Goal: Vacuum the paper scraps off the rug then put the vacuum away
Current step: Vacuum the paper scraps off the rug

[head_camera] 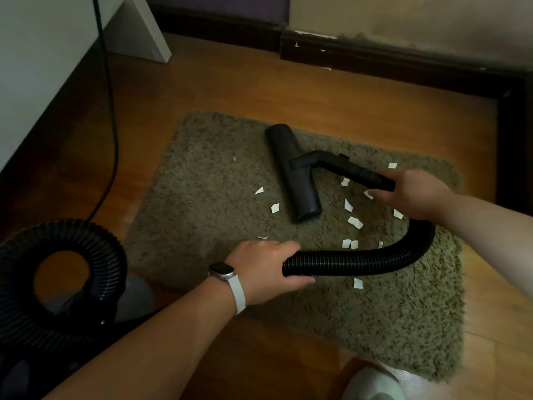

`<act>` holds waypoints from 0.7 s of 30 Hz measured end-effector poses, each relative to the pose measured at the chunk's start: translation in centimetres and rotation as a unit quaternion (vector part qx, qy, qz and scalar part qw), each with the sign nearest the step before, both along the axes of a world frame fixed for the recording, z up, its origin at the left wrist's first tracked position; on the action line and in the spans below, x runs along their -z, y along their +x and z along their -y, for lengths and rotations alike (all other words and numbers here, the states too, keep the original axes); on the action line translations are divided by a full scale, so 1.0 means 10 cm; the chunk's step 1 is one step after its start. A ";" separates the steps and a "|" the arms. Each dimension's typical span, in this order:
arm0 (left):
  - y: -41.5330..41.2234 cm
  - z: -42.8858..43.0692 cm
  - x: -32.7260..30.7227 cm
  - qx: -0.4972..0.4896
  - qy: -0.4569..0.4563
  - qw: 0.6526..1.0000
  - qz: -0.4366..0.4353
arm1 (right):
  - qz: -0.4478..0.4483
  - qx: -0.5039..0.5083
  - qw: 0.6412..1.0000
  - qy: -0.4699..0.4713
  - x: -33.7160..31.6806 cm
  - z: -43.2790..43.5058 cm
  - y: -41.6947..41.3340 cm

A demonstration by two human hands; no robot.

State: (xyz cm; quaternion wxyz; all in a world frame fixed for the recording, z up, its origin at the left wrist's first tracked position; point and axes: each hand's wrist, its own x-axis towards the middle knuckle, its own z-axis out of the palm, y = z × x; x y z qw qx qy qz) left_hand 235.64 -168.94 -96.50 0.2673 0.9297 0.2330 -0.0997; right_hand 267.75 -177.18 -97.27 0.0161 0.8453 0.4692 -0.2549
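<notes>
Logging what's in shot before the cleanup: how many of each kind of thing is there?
Paper scraps on the rug: 14
Rug: 1
Vacuum hose: 1
Floor nozzle: 1
Hands: 2, left hand and right hand
Wristwatch: 1
Total: 20

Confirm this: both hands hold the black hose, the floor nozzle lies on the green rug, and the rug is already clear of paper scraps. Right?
Not quite. The head view shows white paper scraps scattered on the green rug around the floor nozzle. The rest stands: left hand and right hand hold the black hose.
</notes>
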 end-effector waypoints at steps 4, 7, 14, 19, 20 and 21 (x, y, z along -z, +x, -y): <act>-0.11 -0.01 0.02 0.006 -0.001 1.000 -0.002 | -0.015 -0.042 0.999 0.020 -0.02 -0.13 -0.19; -0.20 0.00 0.04 0.007 0.013 1.000 0.020 | -0.018 -0.078 0.996 0.040 -0.08 -0.22 -0.29; -0.19 0.00 0.05 0.025 -0.009 1.000 0.008 | 0.045 -0.214 0.976 -0.018 -0.13 -0.33 -0.36; -0.14 0.03 0.05 0.012 -0.005 1.000 0.015 | 0.054 -0.142 0.988 -0.022 -0.15 -0.21 -0.19; -0.10 0.02 0.04 0.009 -0.003 1.000 0.014 | 0.051 -0.123 0.991 -0.023 -0.15 -0.19 -0.15; -0.06 0.01 0.03 0.007 -0.003 1.000 0.011 | 0.050 -0.105 0.993 -0.024 -0.15 -0.17 -0.11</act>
